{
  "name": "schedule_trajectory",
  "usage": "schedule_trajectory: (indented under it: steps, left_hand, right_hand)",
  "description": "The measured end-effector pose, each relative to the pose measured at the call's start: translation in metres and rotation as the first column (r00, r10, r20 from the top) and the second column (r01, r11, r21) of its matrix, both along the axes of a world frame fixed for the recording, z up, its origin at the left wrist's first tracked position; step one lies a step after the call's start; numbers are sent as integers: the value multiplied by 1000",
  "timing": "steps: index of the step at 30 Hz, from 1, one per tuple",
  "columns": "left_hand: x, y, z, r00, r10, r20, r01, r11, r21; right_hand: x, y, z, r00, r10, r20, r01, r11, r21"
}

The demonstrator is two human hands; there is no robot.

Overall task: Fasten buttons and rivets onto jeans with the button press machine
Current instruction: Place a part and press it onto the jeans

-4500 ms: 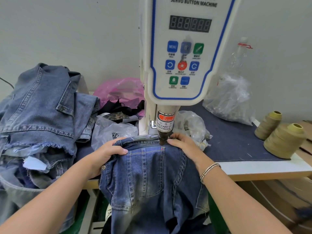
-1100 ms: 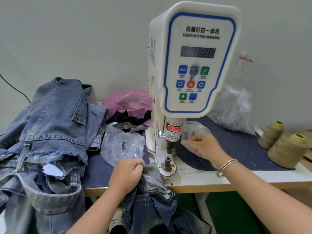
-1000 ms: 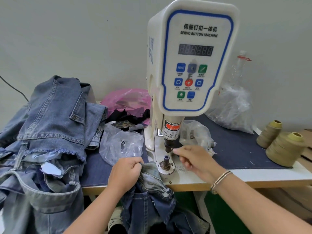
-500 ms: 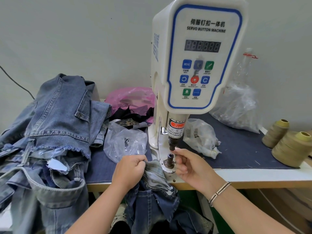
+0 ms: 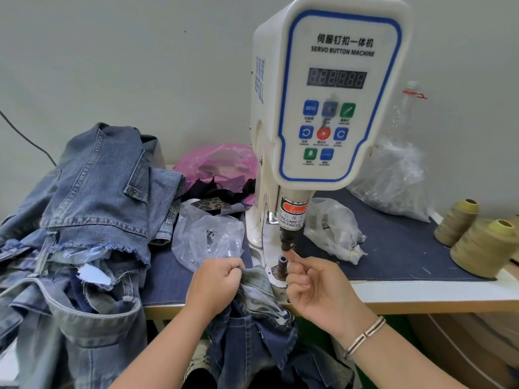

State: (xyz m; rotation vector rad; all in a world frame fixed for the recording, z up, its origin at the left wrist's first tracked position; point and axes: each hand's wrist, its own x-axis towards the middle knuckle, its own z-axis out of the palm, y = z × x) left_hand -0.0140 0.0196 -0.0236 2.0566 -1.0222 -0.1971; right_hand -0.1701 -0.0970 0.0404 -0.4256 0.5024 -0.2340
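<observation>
The right hand (image 5: 314, 287) has come back from the clear bag (image 5: 334, 231) beside the press and now sits at the machine (image 5: 331, 108), its forefinger tip lifted to the upper punch (image 5: 288, 242), just above the lower post (image 5: 281, 265). The other fingers are curled; whether a button part is pinched at the tip is too small to tell. That looks like loading the fastener before the cloth goes in. The left hand (image 5: 214, 287) keeps a fist round the bunched waistband of the jeans (image 5: 258, 313), which hang off the table (image 5: 421, 293) edge, just beside the post and no longer under the punch, as they were seconds earlier
</observation>
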Motion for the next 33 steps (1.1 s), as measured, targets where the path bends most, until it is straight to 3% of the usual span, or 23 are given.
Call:
schedule_trajectory:
  steps: [3,5,6,9,11,13,15,17,21,27,33]
  left_hand:
    - [1,0,-2,1000,6,20,-6,1000,2]
    - [2,-1,-3,1000,13,18,-13,1000,7]
    - [3,-1,-4,1000,12,11,-12,1000,18]
    - [3,-1,-6,999,42,23,-42,999,30]
    - [3,-2,-6,997,77,21,-77,997,-2]
    - [2,-1,-3,996,78,31,-78,997,-1]
    - [0,-1,-1,997,54,54,-54,999,3]
    - [0,-1,-1,996,54,75,-55,998,10]
    - [3,-3,-5,994,67,90,-72,996,46]
    - [2,-2,-3,993,73,92,-80,994,77]
    - [2,-3,-3,990,53,129,-70,988,136]
  right_hand:
    - [-5,20,-2,992,125,5,-124,987,-97]
    - [1,35,-1,965,241,-99,-261,902,-344]
    - [10,41,0,958,241,-157,-287,813,-507]
    - [56,42,9,970,40,-242,-239,370,-898]
    - [93,34,13,957,-87,-275,-277,-9,-961]
    - [127,24,8,905,-153,-397,-424,-374,-825]
    - [153,14,-2,821,-242,-517,-540,-622,-566]
    - [169,10,-10,783,-321,-533,-574,-702,-420]
    - [184,16,-13,822,-419,-386,-528,-814,-242]
    - [190,20,-15,879,-353,-322,-390,-919,-58]
    - [187,17,-20,902,-293,-318,-317,-948,-24]
